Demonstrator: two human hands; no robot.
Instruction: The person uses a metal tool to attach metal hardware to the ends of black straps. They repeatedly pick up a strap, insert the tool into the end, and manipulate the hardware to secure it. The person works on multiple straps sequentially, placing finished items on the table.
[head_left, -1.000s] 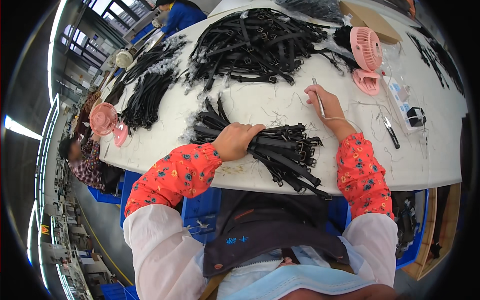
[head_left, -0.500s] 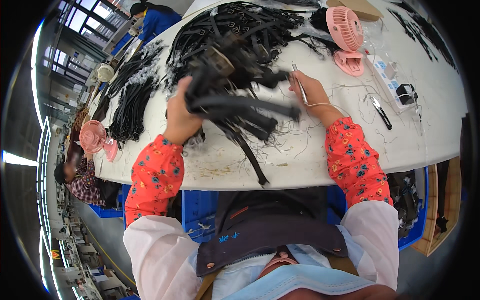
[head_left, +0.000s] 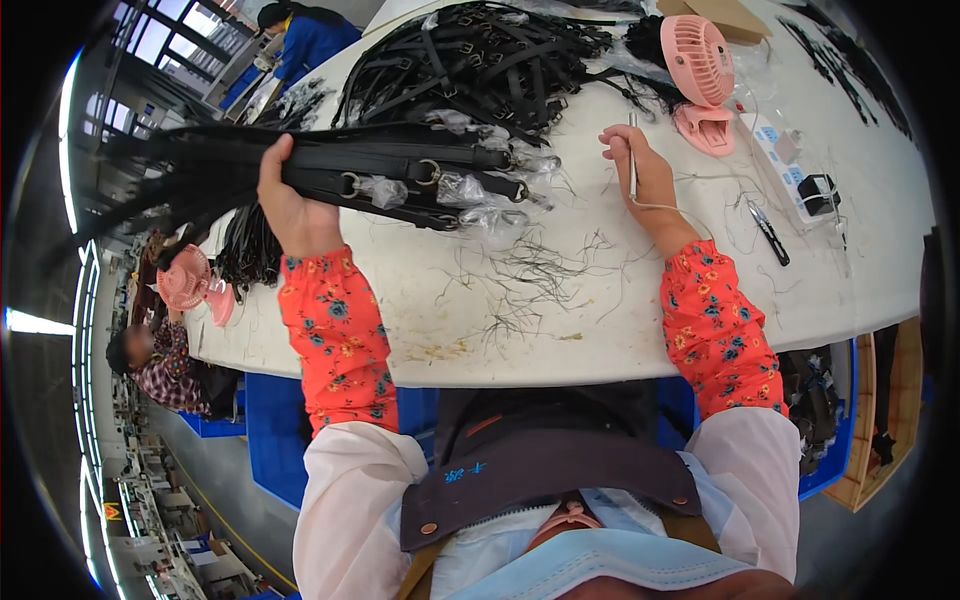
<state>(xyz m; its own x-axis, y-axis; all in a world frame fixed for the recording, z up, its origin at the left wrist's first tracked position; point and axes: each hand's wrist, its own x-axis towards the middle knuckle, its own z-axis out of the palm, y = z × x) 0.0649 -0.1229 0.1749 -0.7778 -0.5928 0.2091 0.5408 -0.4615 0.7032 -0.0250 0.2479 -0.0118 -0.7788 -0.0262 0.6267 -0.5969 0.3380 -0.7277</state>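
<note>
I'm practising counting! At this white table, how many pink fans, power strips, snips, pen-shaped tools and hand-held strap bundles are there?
Pink fans: 2
White power strip: 1
Black snips: 1
Silver pen-shaped tool: 1
Held bundle of black straps: 1
Total: 6

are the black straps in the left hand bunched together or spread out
Bunched at the grip, spread at one end: the left hand clasps the black straps together, while their blurred left ends fan apart.

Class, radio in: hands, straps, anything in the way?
Left hand gripping black strap bundle. Right hand holding slim metal tool. Loose threads littering white tabletop.
</note>
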